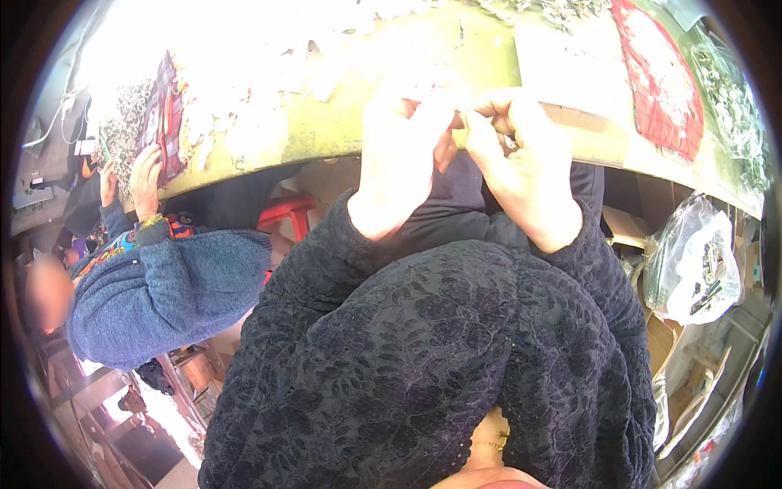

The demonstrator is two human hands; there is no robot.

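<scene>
My left hand [397, 163] and my right hand [525, 163] meet just over the near edge of the yellow-green table [326, 130]. The fingertips of both are pinched close together. Something very small may sit between them, but strong glare washes it out and its kind cannot be told. The left fingers are partly lost in the bright light. On the right hand, thumb and index finger press together, the other fingers curled behind. A white sheet [562, 65] lies on the table beyond the right hand.
Right of the sheet, a red cloth [689, 145] bears many small white pieces, beside a greenish-white heap [729, 106]. A clear plastic bag [700, 253] hangs below the table edge. At left, a co-worker in a blue sweater [179, 277] handles a pile near plaid cloth [160, 106]; a red stool [289, 212] stands between us.
</scene>
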